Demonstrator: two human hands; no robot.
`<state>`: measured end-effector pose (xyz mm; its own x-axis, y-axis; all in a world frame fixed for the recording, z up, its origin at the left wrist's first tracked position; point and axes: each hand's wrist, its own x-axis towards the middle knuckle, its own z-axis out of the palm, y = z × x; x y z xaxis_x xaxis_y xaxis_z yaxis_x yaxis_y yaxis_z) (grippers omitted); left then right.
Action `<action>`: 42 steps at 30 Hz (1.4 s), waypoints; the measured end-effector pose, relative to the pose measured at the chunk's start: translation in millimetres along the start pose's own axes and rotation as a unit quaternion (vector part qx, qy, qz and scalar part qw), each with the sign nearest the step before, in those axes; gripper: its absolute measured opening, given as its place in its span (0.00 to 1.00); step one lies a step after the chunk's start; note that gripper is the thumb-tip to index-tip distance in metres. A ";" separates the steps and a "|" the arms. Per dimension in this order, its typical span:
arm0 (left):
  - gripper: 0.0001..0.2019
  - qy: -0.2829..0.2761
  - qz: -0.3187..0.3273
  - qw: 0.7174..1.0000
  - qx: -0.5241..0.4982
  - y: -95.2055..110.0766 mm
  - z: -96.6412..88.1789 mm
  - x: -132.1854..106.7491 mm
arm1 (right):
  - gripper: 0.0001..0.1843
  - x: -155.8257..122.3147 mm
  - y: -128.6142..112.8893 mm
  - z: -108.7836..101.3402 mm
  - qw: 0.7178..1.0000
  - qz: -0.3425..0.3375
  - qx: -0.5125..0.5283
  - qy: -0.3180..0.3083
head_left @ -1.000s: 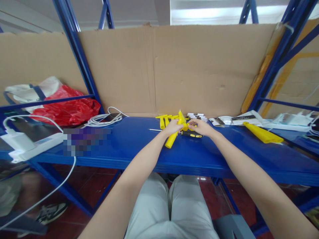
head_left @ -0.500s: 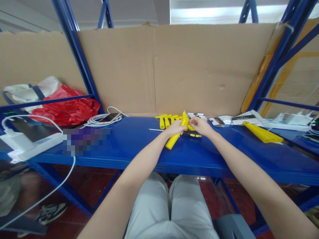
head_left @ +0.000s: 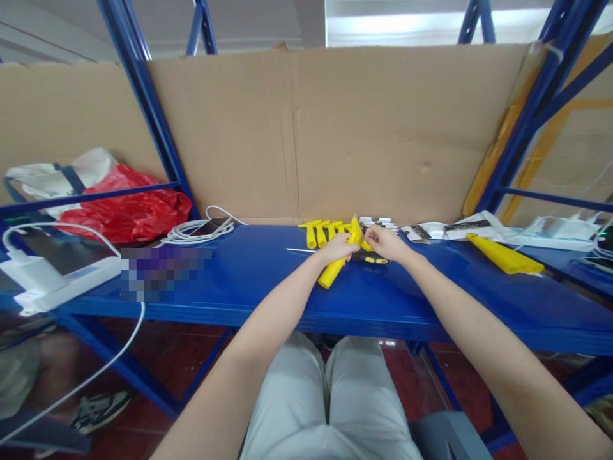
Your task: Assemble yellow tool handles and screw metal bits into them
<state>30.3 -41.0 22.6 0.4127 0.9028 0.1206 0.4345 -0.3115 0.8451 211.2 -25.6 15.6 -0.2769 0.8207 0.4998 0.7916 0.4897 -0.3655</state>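
My left hand (head_left: pixel 339 246) is closed around a yellow plastic T-shaped scraper (head_left: pixel 331 273), its round handle slanting down to the left and its head up by the fingers. My right hand (head_left: pixel 382 240) has its fingertips pinched together against the right side of that head. Whatever small thing they may hold is hidden. Beneath the hands lies a screwdriver (head_left: pixel 378 259) with a black and yellow handle, its thin shaft pointing left. Behind my left hand, several smaller yellow T-shaped pieces (head_left: pixel 311 237) lie in a row.
Small white and black pieces (head_left: pixel 376 222) lie along the cardboard wall (head_left: pixel 364 128). To the right are a yellow tapered piece (head_left: pixel 507 255) and packets (head_left: pixel 472 227). A coiled cable (head_left: pixel 198 230), a red bag (head_left: pixel 129 204) and a power strip (head_left: pixel 81 281) occupy the blue bench's (head_left: pixel 249 275) left side.
Almost nothing differs. Both hands stay on the yellow scraper, with only a slight shift of the right fingertips at its head.
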 end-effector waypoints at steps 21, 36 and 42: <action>0.10 -0.002 -0.010 1.000 0.001 -0.7 -1.5 0.6 | 0.14 -11.7 51.8 -28.8 0.934 0.233 -0.260 -0.075; 0.08 -0.010 -0.013 1.000 -0.006 -0.8 -0.5 0.4 | 0.14 -10.9 51.1 -22.7 0.935 0.230 -0.253 -0.090; 0.08 -0.010 -0.042 0.998 -0.041 7.1 4.8 0.9 | 0.15 -9.9 48.3 -24.1 0.936 0.234 -0.251 -0.081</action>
<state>37.5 -43.8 26.2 0.3942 0.9183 0.0365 0.4024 -0.2082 0.8915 265.3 -17.1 12.0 0.1168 0.9647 0.2359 0.9917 -0.1007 -0.0793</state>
